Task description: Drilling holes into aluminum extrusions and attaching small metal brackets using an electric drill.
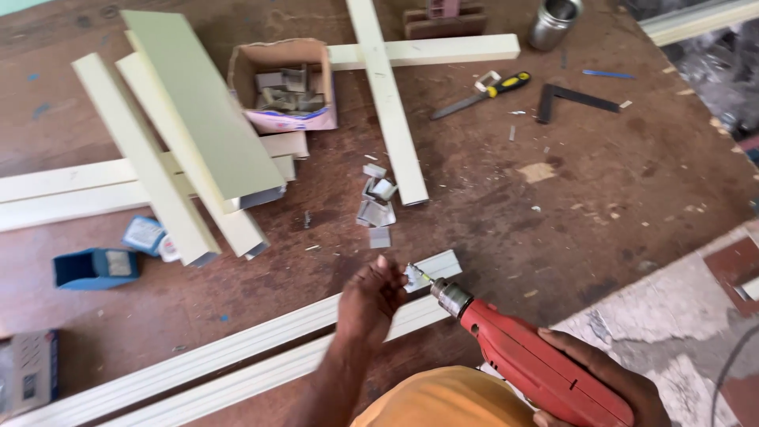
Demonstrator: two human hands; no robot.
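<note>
Red drill [538, 360], gripped by right hand [609, 379], meets small metal bracket [414, 277] pinched by left hand [371, 296] on cream channel [237, 356].

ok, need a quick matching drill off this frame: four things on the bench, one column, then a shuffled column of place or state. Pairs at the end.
Things:
1. red drill
2. cardboard box
3. metal can
4. blue box

Place or state:
A. far edge of the bench, upright, open top
B. gripped in the right hand, bit aimed at the end of a cream strip
C. left side of the bench, beside the stacked cream strips
D. open, holding small grey metal brackets

Pairs: 1-B, 2-D, 3-A, 4-C

The left hand steadies a small bracket at the drill tip.
</note>
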